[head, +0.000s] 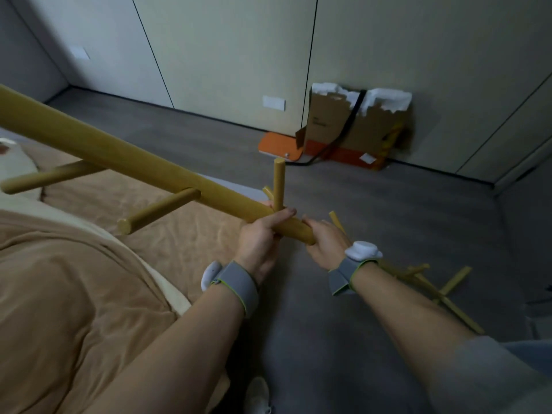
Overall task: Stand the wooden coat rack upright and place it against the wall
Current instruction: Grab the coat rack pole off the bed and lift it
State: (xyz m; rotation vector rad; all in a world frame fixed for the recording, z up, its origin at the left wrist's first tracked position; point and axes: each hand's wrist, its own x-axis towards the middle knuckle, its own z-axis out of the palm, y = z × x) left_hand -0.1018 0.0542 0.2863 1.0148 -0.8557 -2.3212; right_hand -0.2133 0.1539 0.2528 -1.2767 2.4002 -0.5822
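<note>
Gripping the wooden coat rack (143, 162) near one pole end, left hand (261, 237) wrapped over the shaft, right hand (325, 242) cupped at the tip, likely for leverage to swing it upright. Lying tilted above the bed (89, 279), pegs jutting out; far end cut off at frame edge, wooden pieces (442, 289) on the floor unclear.

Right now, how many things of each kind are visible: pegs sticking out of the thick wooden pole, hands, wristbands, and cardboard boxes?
Pegs on the wooden pole: 4
Hands: 2, left hand, right hand
Wristbands: 2
Cardboard boxes: 1
Total: 9
</note>
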